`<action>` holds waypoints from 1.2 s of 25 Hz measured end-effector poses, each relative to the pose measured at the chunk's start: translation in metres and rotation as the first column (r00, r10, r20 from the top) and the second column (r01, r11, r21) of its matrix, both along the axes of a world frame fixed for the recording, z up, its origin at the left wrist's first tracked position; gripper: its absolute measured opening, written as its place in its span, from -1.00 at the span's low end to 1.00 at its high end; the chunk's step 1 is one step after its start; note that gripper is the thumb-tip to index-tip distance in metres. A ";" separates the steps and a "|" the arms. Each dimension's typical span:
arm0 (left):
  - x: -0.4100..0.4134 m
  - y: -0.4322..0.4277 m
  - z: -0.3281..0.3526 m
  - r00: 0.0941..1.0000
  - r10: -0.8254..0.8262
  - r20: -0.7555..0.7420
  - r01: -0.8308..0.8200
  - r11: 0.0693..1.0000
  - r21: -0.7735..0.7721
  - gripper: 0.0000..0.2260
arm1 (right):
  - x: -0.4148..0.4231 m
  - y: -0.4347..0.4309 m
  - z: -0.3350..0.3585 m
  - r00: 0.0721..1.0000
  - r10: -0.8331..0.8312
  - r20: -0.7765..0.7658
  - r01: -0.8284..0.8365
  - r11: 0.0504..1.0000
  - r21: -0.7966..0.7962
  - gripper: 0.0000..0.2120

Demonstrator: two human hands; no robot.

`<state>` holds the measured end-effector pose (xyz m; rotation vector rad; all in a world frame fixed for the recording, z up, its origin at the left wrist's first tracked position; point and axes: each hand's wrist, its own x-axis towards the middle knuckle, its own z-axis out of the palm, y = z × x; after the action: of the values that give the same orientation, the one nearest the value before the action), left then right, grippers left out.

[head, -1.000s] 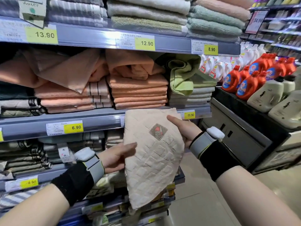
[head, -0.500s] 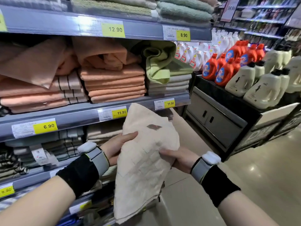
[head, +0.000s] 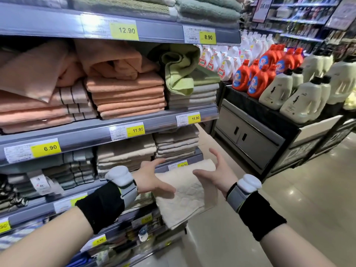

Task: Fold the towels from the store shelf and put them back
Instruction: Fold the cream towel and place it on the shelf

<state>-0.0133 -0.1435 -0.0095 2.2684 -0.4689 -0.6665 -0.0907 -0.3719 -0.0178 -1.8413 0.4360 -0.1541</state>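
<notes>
A folded cream quilted towel [head: 185, 193] lies nearly flat in the air between my hands, in front of the lower shelf edge [head: 173, 165]. My left hand [head: 150, 180] grips its left edge, thumb on top. At the towel's right side is my right hand [head: 217, 174], its thumb resting on the cloth and its fingers spread and raised. Just behind, on the store shelf [head: 81, 135], are stacks of beige folded towels [head: 125, 155]. Both wrists wear black bands with white sensors.
Peach towels [head: 125, 93] fill the middle shelf, some loose and crumpled. A loose green towel [head: 179, 74] sits on a grey stack. To the right stands a black display [head: 256, 135] with orange and cream detergent bottles [head: 289, 93]. Shiny aisle floor [head: 289, 218] lies beyond.
The towel hung upright and open in front of me; now it is folded smaller, laid flat and lower by the lower shelf. My right hand's fingers have spread off it.
</notes>
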 end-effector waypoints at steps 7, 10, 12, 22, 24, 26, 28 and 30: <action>0.000 -0.004 0.011 0.855 -0.236 0.461 0.153 0.965 0.211 -0.79 | 0.011 0.006 0.018 0.995 -0.091 0.042 0.097 0.975 -0.201 -0.76; -0.001 0.000 0.017 0.732 -0.283 0.619 0.184 0.958 0.221 -0.80 | 0.012 0.003 0.020 0.916 -0.212 -0.341 0.155 0.970 -0.186 -0.51; -0.001 0.006 0.018 0.617 -0.288 0.732 0.182 0.958 0.223 -0.78 | 0.012 0.007 0.021 0.806 0.099 -0.583 0.108 0.944 0.310 -0.26; 0.007 0.034 -0.020 0.551 -0.205 0.809 0.335 0.942 0.011 -0.68 | 0.036 0.027 -0.016 0.939 0.155 -0.306 0.139 0.643 0.753 -0.69; 0.005 0.039 -0.019 0.869 -0.008 0.496 0.143 0.961 -0.236 -0.45 | 0.039 0.027 -0.013 0.944 0.160 -0.287 0.110 0.669 0.735 -0.79; 0.005 0.042 -0.022 0.961 0.262 0.087 -0.233 0.939 -0.253 -0.32 | 0.038 0.028 -0.010 0.954 0.171 -0.247 0.065 0.686 0.725 -0.74; 0.003 0.047 -0.026 0.821 0.336 -0.462 -0.390 0.920 -0.023 -0.26 | 0.039 0.030 -0.008 0.967 0.182 -0.180 0.003 0.696 0.718 -0.56; 0.000 0.050 -0.031 0.552 0.193 -0.811 -0.358 0.934 -0.021 -0.15 | 0.038 0.030 -0.006 0.974 0.193 -0.116 -0.045 0.671 0.740 -0.42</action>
<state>-0.0135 -0.0936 -0.0400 1.5625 0.2758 -1.3102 -0.0526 -0.3414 -0.0243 -1.0646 0.4209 0.2664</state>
